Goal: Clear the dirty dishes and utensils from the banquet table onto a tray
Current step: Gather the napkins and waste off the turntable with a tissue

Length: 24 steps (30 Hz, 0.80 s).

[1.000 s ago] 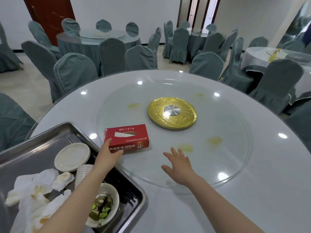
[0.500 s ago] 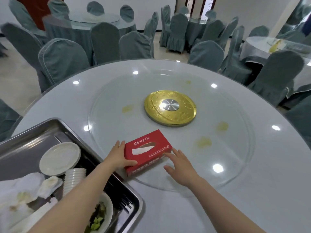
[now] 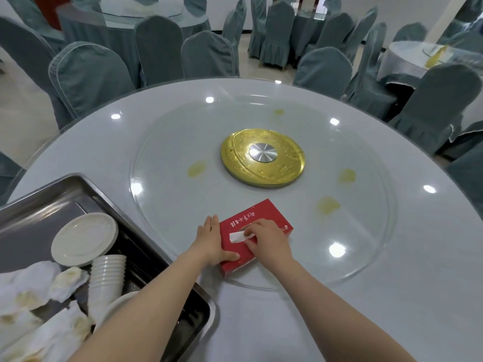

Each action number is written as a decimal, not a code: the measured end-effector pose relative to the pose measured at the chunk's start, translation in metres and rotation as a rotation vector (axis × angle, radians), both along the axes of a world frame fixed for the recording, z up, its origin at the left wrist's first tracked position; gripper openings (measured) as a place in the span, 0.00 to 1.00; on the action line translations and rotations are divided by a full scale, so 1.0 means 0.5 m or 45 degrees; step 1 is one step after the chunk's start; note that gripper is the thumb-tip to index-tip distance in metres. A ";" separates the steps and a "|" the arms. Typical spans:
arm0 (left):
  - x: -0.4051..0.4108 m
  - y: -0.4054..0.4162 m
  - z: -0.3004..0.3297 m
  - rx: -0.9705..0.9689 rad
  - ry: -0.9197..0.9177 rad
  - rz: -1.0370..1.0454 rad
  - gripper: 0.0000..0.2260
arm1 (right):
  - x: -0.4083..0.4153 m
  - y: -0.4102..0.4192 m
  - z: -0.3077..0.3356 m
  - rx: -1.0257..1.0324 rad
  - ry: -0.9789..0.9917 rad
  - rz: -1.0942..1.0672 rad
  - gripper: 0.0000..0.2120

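To the left of the left forearm sat a stainless-steel tray (image 3: 65,186) holding the cleared things: one white plate (image 3: 84,239) lying flat, one stack of white disposable cups (image 3: 107,278) just beside it, crumpled stained napkins (image 3: 34,296) toward the near left corner, and the rim of a white bowl (image 3: 117,307) mostly hidden under the forearm; its contents could not be seen.

Between the two hands lay one red tissue box (image 3: 254,220), resting on the near edge of the glass lazy Susan (image 3: 366,231). The left hand (image 3: 211,244) held the box's left side, fingers laid straight along it and the thumb curled round the near corner. The right hand (image 3: 269,240) rested on top of the box, its fingertips pinching the white tissue (image 3: 236,237) that stuck out of the slot.

Beyond the hands, in the middle of the turntable, stood one gold hub (image 3: 262,158) with a silver centre. Four yellowish stains (image 3: 196,169) dotted the glass around it. The round white banquet table (image 3: 418,296) carried all of this. Past its far rim stood grey-green covered chairs (image 3: 88,74) and other draped tables, well apart from the hands; the chairs overlapped too much to count.
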State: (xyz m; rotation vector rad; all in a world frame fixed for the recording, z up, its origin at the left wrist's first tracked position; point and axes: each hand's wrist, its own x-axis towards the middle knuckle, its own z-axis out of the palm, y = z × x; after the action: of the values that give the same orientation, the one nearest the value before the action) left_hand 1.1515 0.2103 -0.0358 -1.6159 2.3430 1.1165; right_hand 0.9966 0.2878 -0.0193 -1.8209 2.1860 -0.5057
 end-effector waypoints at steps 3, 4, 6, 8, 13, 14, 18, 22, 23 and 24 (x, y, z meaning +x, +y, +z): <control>-0.006 -0.006 -0.001 0.013 -0.030 -0.037 0.59 | -0.005 0.002 -0.004 -0.005 -0.002 -0.056 0.08; -0.007 -0.007 -0.003 0.012 -0.033 -0.042 0.59 | -0.006 0.002 -0.005 -0.007 -0.004 -0.063 0.10; -0.009 -0.005 -0.005 -0.002 -0.041 -0.051 0.59 | -0.009 -0.001 -0.004 0.009 0.009 -0.069 0.12; -0.008 -0.007 -0.004 -0.014 -0.040 -0.060 0.59 | -0.009 -0.010 0.000 0.041 0.035 -0.080 0.12; 0.006 -0.012 -0.002 -0.002 -0.013 -0.077 0.59 | 0.000 -0.033 0.006 0.090 0.043 -0.091 0.10; 0.008 -0.013 -0.001 -0.002 -0.011 -0.078 0.59 | 0.003 -0.036 0.006 0.092 0.043 -0.090 0.09; 0.016 -0.019 0.000 0.002 -0.001 -0.080 0.59 | 0.017 -0.048 0.001 0.084 0.062 -0.074 0.05; 0.023 -0.029 0.002 0.016 0.002 -0.092 0.59 | 0.018 -0.048 0.000 0.045 -0.020 -0.066 0.03; 0.025 -0.031 0.003 0.019 0.002 -0.093 0.59 | 0.016 -0.047 0.000 0.004 -0.108 -0.089 0.03; 0.027 -0.033 0.004 0.021 0.001 -0.098 0.59 | 0.014 -0.045 0.001 -0.041 -0.219 -0.127 0.03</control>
State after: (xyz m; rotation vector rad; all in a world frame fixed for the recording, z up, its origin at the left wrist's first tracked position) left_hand 1.1651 0.1939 -0.0338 -1.5062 2.3683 1.1178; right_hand 1.0035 0.2654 -0.0188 -1.6237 2.1707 -0.6951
